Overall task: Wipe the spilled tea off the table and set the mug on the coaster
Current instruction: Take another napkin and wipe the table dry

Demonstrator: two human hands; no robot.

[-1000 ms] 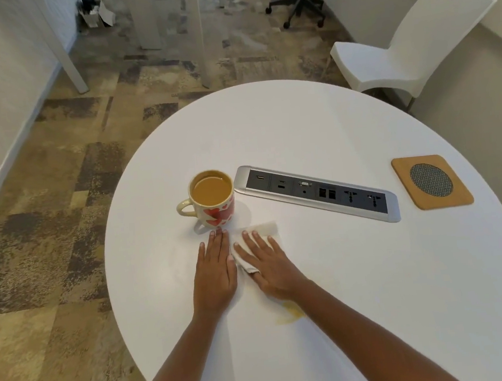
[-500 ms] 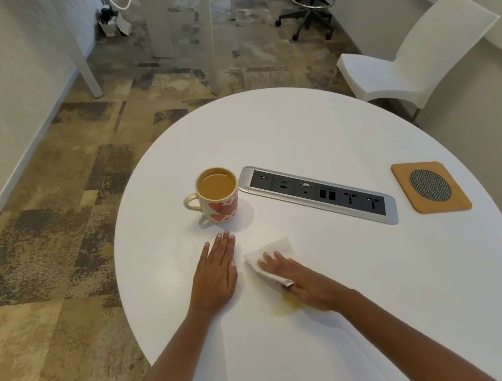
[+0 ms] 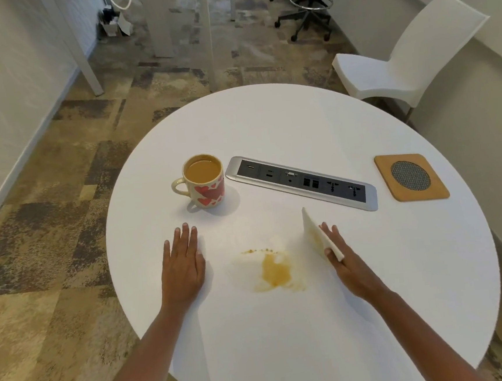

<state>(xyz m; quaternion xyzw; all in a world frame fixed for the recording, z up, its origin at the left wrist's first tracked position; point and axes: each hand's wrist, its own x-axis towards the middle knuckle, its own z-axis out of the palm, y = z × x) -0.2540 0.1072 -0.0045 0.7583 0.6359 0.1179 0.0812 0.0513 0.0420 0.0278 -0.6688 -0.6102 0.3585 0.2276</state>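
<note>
A cream mug (image 3: 205,182) with red hearts, full of tea, stands on the round white table (image 3: 283,120). A brown tea puddle (image 3: 275,271) with small droplets lies between my hands. My right hand (image 3: 345,262) holds a folded white tissue (image 3: 319,234), tilted up on edge and stained, just right of the spill. My left hand (image 3: 183,264) rests flat on the table, fingers spread, below the mug. A square cork coaster (image 3: 411,177) with a round mesh centre lies at the table's right side.
A silver power and socket strip (image 3: 300,183) is set into the table between the mug and the coaster. A white chair (image 3: 408,64) stands beyond the far right edge. An office stool (image 3: 308,6) is farther back on the carpet.
My right hand has swept the tissue to the right and lifted it on edge, uncovering the tea puddle. The left hand has stayed flat in place.
</note>
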